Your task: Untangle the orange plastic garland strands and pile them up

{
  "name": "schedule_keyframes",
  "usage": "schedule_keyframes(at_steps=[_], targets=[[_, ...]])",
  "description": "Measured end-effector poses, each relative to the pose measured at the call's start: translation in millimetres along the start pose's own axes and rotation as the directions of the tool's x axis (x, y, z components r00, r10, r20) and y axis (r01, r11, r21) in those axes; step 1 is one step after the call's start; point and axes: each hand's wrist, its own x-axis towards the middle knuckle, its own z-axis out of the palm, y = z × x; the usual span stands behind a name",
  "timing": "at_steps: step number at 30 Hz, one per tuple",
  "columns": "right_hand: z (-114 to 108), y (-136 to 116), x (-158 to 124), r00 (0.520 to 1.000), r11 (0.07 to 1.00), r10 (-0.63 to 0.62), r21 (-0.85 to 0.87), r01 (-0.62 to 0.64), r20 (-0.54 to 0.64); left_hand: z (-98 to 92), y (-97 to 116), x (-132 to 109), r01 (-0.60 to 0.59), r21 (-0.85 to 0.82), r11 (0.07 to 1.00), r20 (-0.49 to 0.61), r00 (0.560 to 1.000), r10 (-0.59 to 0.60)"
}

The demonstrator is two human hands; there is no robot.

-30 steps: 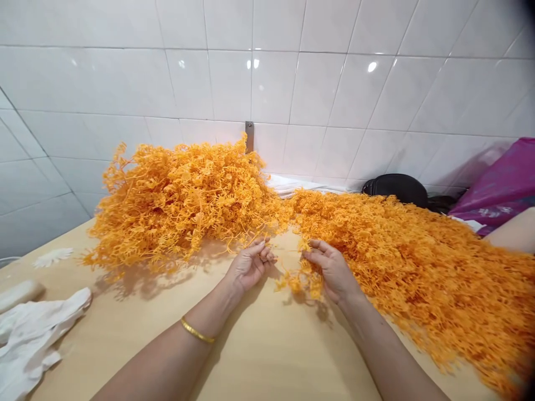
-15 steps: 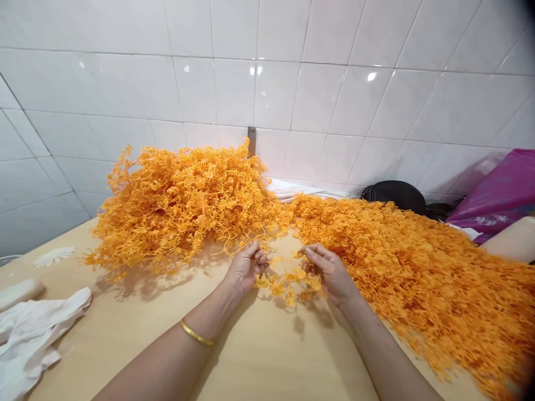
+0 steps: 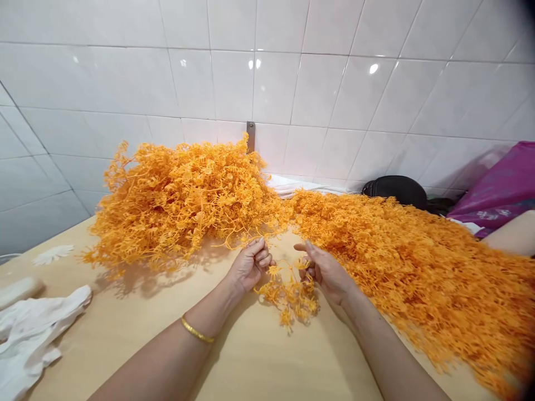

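Between my hands hangs a small orange artificial foliage sprig [image 3: 292, 298], its thin branches drooping above the table. My left hand [image 3: 252, 264] is closed, with the fingers curled and the thumb pressed down on the sprig's stem end. Facing it, my right hand [image 3: 328, 272] has thumb and forefinger apart. Its other fingers are bent beside the sprig's right side, and whether they touch it is hard to tell. A tall orange heap of the same foliage [image 3: 184, 200] lies beyond my left hand. A lower, wider orange pile [image 3: 434, 267] spreads along my right forearm.
On the pale table [image 3: 251, 362], a white cloth [image 3: 37, 334] and a white rounded object [image 3: 19, 292] lie at left, near a white flower-like piece [image 3: 53, 254]. A black case [image 3: 395, 189] and purple bag [image 3: 497, 189] stand by the tiled wall [image 3: 276, 83].
The sprig now hangs lower and more bunched together. My right thumb and forefinger have parted from their pinch, while my left hand stays closed in nearly the same place.
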Motion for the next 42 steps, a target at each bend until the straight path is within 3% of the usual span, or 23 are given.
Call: schedule_keyframes(at_steps=[6,8,12,18,23,27,31,35,39,42], targets=[[0.4,5.2,-2.3,0.974,0.988,-0.034,-0.142,0.067,0.224,2.9,-0.6,-2.7,-0.045,0.061,0.997,-0.074,0.996,0.049],[0.5,5.6,-1.5,0.973,0.982,-0.083,-0.146,0.116,0.216,4.8,-2.2,-4.9,-0.009,0.144,0.990,-0.102,0.995,0.024],[2.7,5.2,1.0,0.966,0.946,-0.224,-0.211,0.248,0.131,8.8,-7.6,-9.7,0.162,0.295,0.942,-0.089,0.986,-0.142],[6.4,4.6,0.0,0.922,0.901,-0.288,-0.253,0.352,0.257,11.7,-7.9,-11.0,0.223,0.368,0.903,-0.125,0.974,-0.190],[6.0,10.1,4.1,0.906,0.804,-0.409,-0.429,0.413,0.107,10.3,-8.3,-8.9,0.118,0.414,0.903,-0.073,0.993,-0.096],[6.9,17.6,8.0,0.890,0.728,-0.454,-0.561,0.394,0.035,10.4,-9.7,-9.2,0.147,0.424,0.894,-0.080,0.989,-0.124],[8.1,19.5,7.8,0.935,0.864,-0.354,-0.377,0.335,0.021,12.2,-11.6,-9.5,0.198,0.396,0.896,-0.161,0.976,-0.144],[8.6,13.3,4.2,0.972,0.970,-0.222,-0.087,0.229,0.081,12.5,-13.9,-7.9,0.141,0.362,0.921,-0.199,0.977,-0.072],[9.9,10.9,2.9,0.958,0.950,-0.251,-0.156,0.271,0.136,13.1,-14.9,-7.9,0.070,0.397,0.915,-0.161,0.987,-0.006],[12.2,17.0,5.4,0.951,0.925,-0.289,-0.225,0.307,0.110,14.7,-15.6,-10.0,0.066,0.430,0.900,-0.096,0.995,-0.027]])
